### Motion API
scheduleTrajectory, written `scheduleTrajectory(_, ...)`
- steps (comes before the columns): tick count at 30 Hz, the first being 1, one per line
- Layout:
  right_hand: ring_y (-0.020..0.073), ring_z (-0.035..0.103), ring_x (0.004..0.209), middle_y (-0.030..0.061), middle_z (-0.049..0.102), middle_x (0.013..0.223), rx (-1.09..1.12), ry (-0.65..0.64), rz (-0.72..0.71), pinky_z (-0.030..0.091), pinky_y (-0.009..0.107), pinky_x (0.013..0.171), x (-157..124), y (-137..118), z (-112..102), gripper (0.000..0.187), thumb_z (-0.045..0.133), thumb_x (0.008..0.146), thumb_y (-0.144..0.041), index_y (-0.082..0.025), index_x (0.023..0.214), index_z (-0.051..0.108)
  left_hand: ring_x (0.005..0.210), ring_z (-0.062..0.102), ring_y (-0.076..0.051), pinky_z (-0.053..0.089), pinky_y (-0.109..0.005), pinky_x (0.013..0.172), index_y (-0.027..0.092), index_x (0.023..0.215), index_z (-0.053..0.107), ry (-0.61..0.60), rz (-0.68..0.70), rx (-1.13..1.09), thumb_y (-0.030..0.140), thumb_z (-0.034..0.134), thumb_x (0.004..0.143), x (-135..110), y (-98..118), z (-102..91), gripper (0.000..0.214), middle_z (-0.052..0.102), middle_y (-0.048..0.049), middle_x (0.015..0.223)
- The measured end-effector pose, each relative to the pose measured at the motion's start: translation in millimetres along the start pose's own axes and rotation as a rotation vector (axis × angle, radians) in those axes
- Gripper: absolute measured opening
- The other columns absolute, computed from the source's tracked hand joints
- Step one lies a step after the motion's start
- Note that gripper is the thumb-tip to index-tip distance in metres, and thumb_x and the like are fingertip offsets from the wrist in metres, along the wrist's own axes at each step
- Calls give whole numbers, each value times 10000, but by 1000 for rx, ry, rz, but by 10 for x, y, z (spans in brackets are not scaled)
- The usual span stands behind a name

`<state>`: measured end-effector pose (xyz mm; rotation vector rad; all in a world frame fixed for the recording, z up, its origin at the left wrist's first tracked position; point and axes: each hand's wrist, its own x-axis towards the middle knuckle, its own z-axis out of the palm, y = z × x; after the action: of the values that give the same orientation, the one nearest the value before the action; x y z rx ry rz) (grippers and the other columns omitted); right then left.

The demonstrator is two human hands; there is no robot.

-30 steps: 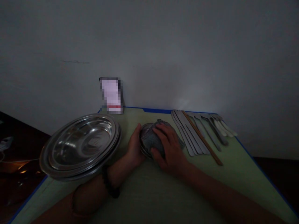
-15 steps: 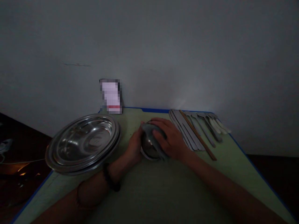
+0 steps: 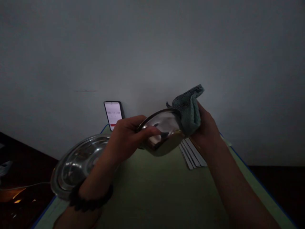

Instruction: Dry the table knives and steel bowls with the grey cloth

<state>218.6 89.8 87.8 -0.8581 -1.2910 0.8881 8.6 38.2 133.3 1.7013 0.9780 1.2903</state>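
A shiny metal bowl [image 3: 164,127] is held up above the table, tilted so that its outer side and base face me. My left hand [image 3: 127,136] grips its left rim, thumb along the outside. Bunched in my right hand [image 3: 206,127] is a grey-green cloth [image 3: 190,111] with a dark mesh face, pressed against the bowl's right side. The fingers of my right hand are mostly hidden behind the cloth.
Metal basins [image 3: 81,162] sit stacked on the left of the green table [image 3: 162,190], partly behind my left forearm. A lit phone [image 3: 113,113] leans on the wall. Flat metal utensils [image 3: 192,154] lie under my right hand.
Both hands have lifted the bowl off the table towards me and turned it outer side up. The cloth has moved from over the bowl to its right side. My view has tilted upward.
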Motion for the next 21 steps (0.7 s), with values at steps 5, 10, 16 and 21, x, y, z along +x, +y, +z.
scheduleTrajectory(5,202,614,1058,59,650,1141,-126,-3,-186,542,415,846,-145,-31,122,438,191,953,-354,-233,1250,489,385,345,-63,232,-175,376,152,391,600,172,40,70,162,688,704,156,71,50,326,431,47,384)
scheduleTrajectory(10,206,657,841,25,676,801,-329,60,-225,562,372,693,-250,-65,283,396,271,940,-429,-261,1066,608,379,325,-64,202,-200,377,160,396,588,368,153,144,215,729,665,135,35,145,308,375,66,364)
scheduleTrajectory(16,186,621,816,60,622,862,-435,126,-218,539,320,677,-368,-124,525,435,217,936,-488,-205,1057,524,358,346,-70,246,-210,353,183,458,562,461,-44,-56,438,614,788,221,-162,83,420,442,60,398)
scheduleTrajectory(21,241,338,1304,135,361,1385,-592,176,-424,337,450,1063,-475,-65,670,469,304,931,-401,-196,1352,278,365,415,-83,294,-206,357,186,547,557,462,-250,-339,477,581,817,284,-271,132,397,516,37,430)
